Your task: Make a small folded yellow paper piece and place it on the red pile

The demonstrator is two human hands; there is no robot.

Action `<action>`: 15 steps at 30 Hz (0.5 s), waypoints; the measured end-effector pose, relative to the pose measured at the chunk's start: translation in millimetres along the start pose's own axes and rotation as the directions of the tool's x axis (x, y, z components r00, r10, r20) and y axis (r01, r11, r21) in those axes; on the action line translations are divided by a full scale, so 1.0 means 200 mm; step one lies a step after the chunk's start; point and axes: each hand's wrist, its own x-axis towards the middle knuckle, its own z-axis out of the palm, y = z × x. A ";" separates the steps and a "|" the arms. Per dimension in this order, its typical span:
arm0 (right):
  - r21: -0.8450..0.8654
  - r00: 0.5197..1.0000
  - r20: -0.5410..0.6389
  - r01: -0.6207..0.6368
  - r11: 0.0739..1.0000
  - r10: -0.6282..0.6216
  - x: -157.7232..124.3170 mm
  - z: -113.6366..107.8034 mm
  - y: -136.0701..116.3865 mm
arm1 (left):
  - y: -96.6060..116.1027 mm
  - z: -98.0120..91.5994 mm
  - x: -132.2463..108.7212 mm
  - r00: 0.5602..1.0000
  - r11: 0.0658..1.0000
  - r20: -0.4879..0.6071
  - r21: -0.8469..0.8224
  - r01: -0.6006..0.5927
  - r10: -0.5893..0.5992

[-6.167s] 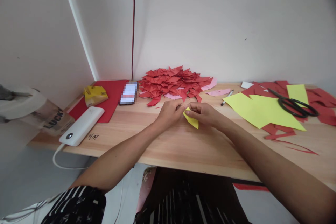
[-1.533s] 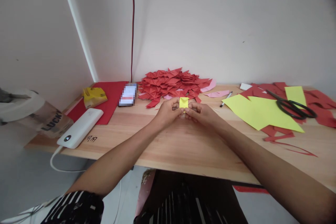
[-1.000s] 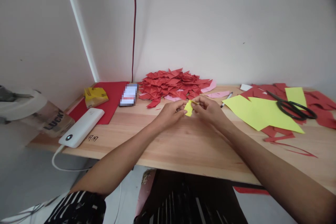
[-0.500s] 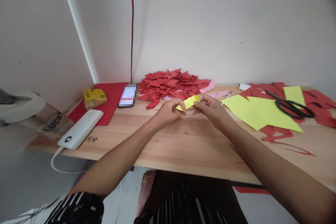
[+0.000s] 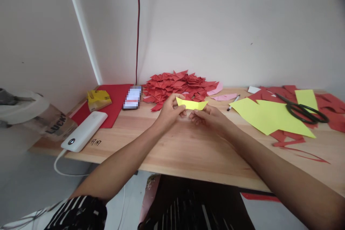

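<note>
Above the wooden table (image 5: 188,151), both hands — left hand (image 5: 170,112), right hand (image 5: 207,116) — pinch a creased yellow paper strip (image 5: 191,104).

A black short sleeve with white stripes (image 5: 81,212) covered the left upper arm; matching black white-striped cloth (image 5: 194,205) covered the lap. The left hand (image 5: 169,110) and right hand (image 5: 211,118) were bare.

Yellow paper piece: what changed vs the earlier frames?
The yellow paper piece, a small folded square 1.5 s ago, has been opened out into a wide strip. The left hand and right hand kept hold, moving apart to its ends. The red folded pile, scissors and power bank stayed put.
</note>
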 end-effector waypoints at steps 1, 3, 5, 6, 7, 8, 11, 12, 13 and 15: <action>-0.039 1.000 0.013 0.022 0.999 -0.022 0.00 0.00 0.00 | 0.01 0.00 0.00 1.000 1.000 -0.004 -0.003 0.000 0.000; -0.120 0.996 0.027 0.083 0.989 -0.081 -0.01 0.00 -0.01 | 0.02 0.00 0.00 1.000 1.000 -0.012 -0.008 -0.010 0.010; -0.232 0.987 0.012 0.156 0.960 -0.158 -0.01 -0.01 -0.02 | 0.03 -0.01 0.00 1.000 1.000 -0.016 -0.009 -0.019 0.019; -0.303 0.980 -0.006 0.189 0.934 -0.200 -0.02 -0.01 -0.03 | 0.03 -0.01 0.00 1.000 1.000 -0.019 -0.006 -0.023 0.023; -0.377 0.969 -0.022 0.220 0.900 -0.246 -0.02 -0.01 -0.03 | 0.03 -0.01 0.00 0.999 1.000 -0.020 -0.001 -0.026 0.026; -0.443 0.955 -0.030 0.252 0.860 -0.295 -0.02 -0.02 -0.04 | 0.03 -0.01 0.00 0.999 1.000 -0.017 0.004 -0.028 0.028; -0.558 0.901 0.008 0.365 0.745 -0.435 -0.03 -0.02 -0.05 | 0.04 0.00 -0.01 0.999 0.999 0.011 0.014 -0.031 0.031; -0.578 0.882 0.028 0.399 0.712 -0.471 -0.03 -0.01 -0.05 | 0.04 0.00 -0.01 0.999 0.999 0.021 0.012 -0.037 0.036; -0.598 0.863 0.044 0.426 0.679 -0.503 -0.04 -0.01 -0.06 | 0.05 0.00 -0.01 0.998 0.999 0.032 0.007 -0.045 0.045; -0.636 0.830 0.066 0.463 0.618 -0.554 -0.04 -0.01 -0.07 | 0.05 0.00 -0.02 0.996 0.998 0.053 -0.007 -0.067 0.067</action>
